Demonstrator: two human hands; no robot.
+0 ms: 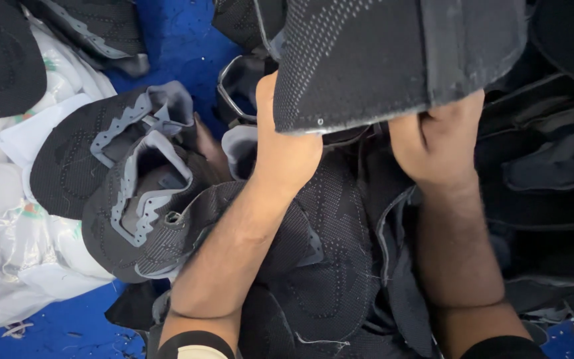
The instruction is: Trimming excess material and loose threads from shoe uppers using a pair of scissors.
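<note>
While both hands lift one black knit shoe upper (pixel 393 53) above the pile (pixel 327 266), left hand (pixel 287 146) and right hand (pixel 440 139) clench its lower edge; next it likely needs pulling clear.

I take this for a shoe-making workshop, since a heap of black knitted shoe uppers (pixel 327 266) fills the centre and right of the frame, more uppers with grey lining (pixel 137 193) lie at left on clear plastic bags (pixel 8 266) over a blue floor (pixel 181 40).
</note>
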